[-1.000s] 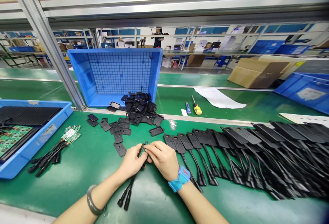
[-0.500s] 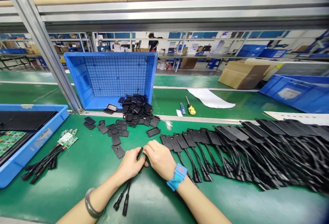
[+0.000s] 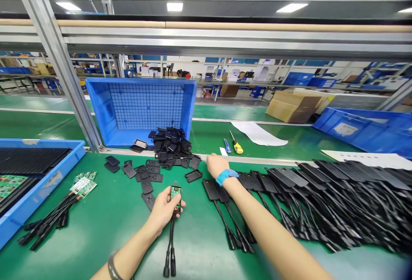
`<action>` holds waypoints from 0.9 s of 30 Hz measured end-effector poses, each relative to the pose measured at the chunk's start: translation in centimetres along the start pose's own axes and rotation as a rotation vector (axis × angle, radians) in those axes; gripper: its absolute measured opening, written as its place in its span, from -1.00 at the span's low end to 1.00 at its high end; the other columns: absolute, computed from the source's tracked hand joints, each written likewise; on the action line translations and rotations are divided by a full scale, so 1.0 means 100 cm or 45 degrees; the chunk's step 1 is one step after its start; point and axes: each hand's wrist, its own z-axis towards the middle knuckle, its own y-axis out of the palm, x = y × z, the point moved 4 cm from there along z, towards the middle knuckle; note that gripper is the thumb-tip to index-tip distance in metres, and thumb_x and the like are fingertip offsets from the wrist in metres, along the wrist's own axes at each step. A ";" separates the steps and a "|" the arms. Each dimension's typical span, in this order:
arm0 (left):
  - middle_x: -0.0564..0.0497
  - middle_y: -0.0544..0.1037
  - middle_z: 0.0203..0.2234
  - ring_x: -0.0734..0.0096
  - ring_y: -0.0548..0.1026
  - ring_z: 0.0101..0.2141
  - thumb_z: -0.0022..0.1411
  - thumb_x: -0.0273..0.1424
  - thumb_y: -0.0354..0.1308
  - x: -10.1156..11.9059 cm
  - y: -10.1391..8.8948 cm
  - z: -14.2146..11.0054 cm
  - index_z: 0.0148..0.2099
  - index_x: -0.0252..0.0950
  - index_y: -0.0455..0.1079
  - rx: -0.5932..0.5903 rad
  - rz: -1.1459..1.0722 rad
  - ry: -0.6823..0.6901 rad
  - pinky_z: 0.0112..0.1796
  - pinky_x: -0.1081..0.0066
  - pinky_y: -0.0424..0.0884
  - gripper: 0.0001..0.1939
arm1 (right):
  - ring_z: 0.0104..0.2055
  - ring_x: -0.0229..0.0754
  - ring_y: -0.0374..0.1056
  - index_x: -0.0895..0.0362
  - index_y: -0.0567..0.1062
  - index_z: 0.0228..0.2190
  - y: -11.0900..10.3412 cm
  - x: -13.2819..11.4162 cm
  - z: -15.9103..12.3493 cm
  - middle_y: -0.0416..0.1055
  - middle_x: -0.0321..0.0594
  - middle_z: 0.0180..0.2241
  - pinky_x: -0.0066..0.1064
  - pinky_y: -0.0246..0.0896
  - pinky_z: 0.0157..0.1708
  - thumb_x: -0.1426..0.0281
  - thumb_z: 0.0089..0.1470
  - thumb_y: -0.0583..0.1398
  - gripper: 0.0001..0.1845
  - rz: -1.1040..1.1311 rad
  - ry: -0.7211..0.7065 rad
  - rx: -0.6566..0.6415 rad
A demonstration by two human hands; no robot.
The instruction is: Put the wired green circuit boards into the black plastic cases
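My left hand (image 3: 163, 209) is closed round a small green circuit board (image 3: 175, 194) set in a black shell, its two black cables (image 3: 170, 245) trailing toward me on the green mat. My right hand (image 3: 215, 165) is stretched forward, fingers reaching down by a loose black cover (image 3: 193, 176) at the edge of the pile of black covers (image 3: 170, 143). Whether those fingers grip anything is hidden. A blue wristband (image 3: 227, 176) is on my right wrist.
A tipped blue crate (image 3: 106, 104) stands behind the pile. A blue tray (image 3: 45, 177) with green boards is at left, with cabled boards (image 3: 64, 205) beside it. A long row of assembled black units (image 3: 322, 194) fills the right. A yellow screwdriver (image 3: 237, 145) and papers lie beyond.
My right hand left the board and reached forward toward the loose covers. My left hand now holds the board alone, turned face up. The view tilted up.
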 end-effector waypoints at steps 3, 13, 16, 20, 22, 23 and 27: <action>-0.08 0.49 -0.45 0.44 0.41 -0.51 0.00 -0.08 0.26 0.000 0.001 0.000 -0.11 -0.36 0.26 -0.010 0.004 0.002 -0.58 0.53 0.31 -0.46 | -0.18 -0.11 0.35 0.23 0.46 -0.35 0.018 -0.041 0.007 0.43 -0.08 -0.29 -0.31 0.25 -0.19 0.34 0.13 0.19 -0.83 -0.093 -0.137 -0.126; -0.12 0.50 -0.35 0.41 0.44 -0.41 -0.08 -0.23 0.37 0.000 -0.002 0.001 -0.05 -0.38 0.23 -0.029 -0.095 0.078 -0.43 0.49 0.37 -0.39 | -0.15 0.08 0.35 0.37 0.46 -0.28 0.022 -0.092 0.007 0.46 0.20 -0.31 -0.22 0.12 -0.13 0.57 0.05 0.10 -0.81 -0.080 -0.200 -0.212; -0.17 0.51 -0.32 0.36 0.48 -0.38 -0.08 -0.15 0.37 0.000 0.001 -0.001 -0.08 -0.37 0.22 -0.024 -0.107 0.017 -0.42 0.47 0.40 -0.38 | -0.24 -0.07 0.37 0.27 0.36 -0.04 0.002 -0.082 -0.007 0.45 0.02 -0.26 -0.31 0.19 -0.23 0.60 0.03 0.03 -0.58 0.013 -0.142 -0.149; -0.17 0.51 -0.28 0.38 0.49 -0.47 -0.04 -0.06 0.32 0.001 0.003 -0.005 -0.03 -0.33 0.18 -0.044 -0.108 -0.077 -0.46 0.43 0.42 -0.33 | -0.50 -0.31 0.28 0.09 0.19 0.11 -0.015 -0.073 -0.044 0.35 -0.28 -0.34 -0.46 0.24 -0.46 0.53 -0.06 0.03 -0.37 0.850 0.015 -0.221; -0.16 0.51 -0.30 0.42 0.47 -0.51 -0.04 -0.10 0.33 0.002 0.004 -0.006 0.01 -0.35 0.19 -0.092 -0.109 -0.078 -0.47 0.43 0.41 -0.33 | -0.53 -0.33 0.25 0.08 0.22 0.08 -0.016 -0.076 -0.067 0.27 -0.32 -0.38 -0.48 0.24 -0.53 0.47 -0.10 0.05 -0.38 1.390 0.120 -0.323; -0.15 0.51 -0.31 0.44 0.46 -0.52 -0.04 -0.14 0.35 0.002 0.005 -0.007 0.01 -0.36 0.22 -0.130 -0.113 -0.069 -0.47 0.44 0.41 -0.34 | -0.51 -0.32 0.25 0.09 0.25 0.05 -0.016 -0.078 -0.077 0.25 -0.33 -0.40 -0.49 0.24 -0.54 0.45 -0.10 0.07 -0.41 1.543 0.152 -0.356; -0.16 0.52 -0.27 0.33 0.49 -0.31 -0.15 -0.36 0.45 0.002 0.005 -0.006 -0.03 -0.40 0.31 -0.265 -0.145 -0.001 -0.31 0.45 0.41 -0.37 | -0.50 -0.31 0.27 0.14 0.32 -0.11 -0.011 -0.085 -0.107 0.25 -0.36 -0.50 -0.49 0.23 -0.50 0.35 0.00 0.13 -0.64 1.664 0.157 -0.346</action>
